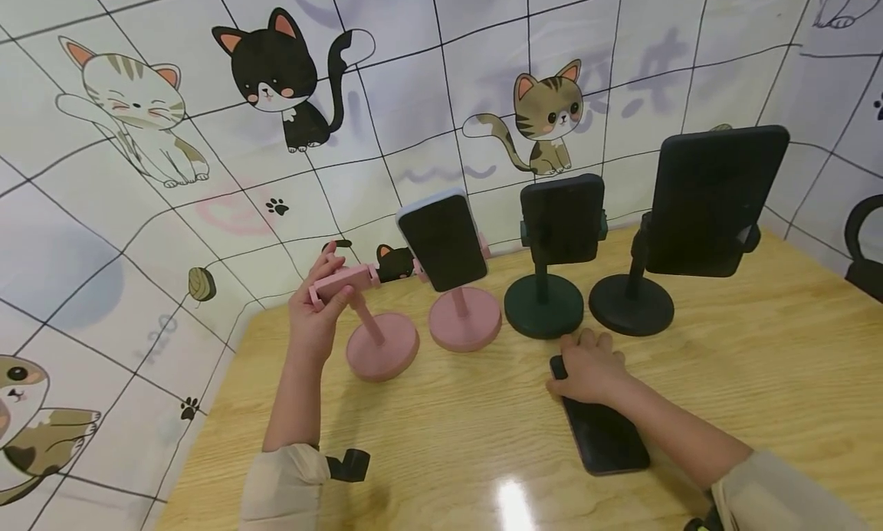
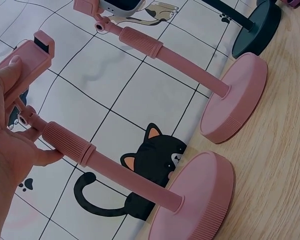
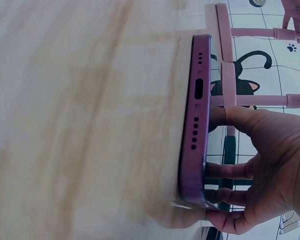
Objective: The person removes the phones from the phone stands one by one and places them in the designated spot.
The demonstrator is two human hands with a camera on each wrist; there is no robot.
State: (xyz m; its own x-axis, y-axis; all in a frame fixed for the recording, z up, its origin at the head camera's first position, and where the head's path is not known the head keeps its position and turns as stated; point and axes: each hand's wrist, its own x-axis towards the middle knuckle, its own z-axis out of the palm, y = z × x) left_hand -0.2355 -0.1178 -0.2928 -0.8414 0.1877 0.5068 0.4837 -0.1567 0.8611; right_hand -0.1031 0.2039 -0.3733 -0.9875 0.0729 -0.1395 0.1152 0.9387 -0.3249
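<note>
My left hand (image 1: 313, 305) grips the pink clamp head of a phone stand (image 1: 382, 349) at the left end of the row. The thumb lies across the clamp's front, and no phone sits in it. In the left wrist view, the stand's ribbed collar (image 2: 70, 142) and post slant down to a round base. At the middle right, my right hand (image 1: 595, 366) holds the far end of a smartphone (image 1: 607, 439), screen up, low at the tabletop. Its purple bottom edge (image 3: 196, 120) shows in the right wrist view, with fingers spread along the phone's sides.
A second pink stand (image 1: 465, 320) holds a phone (image 1: 444, 244). Beside it, a dark green stand (image 1: 543, 307) carries a smaller black-screened device (image 1: 562, 221). A black stand (image 1: 631, 305) bears a tablet (image 1: 717, 201). Behind the wooden table (image 1: 455, 439) hangs a cat-patterned backdrop (image 1: 428, 79).
</note>
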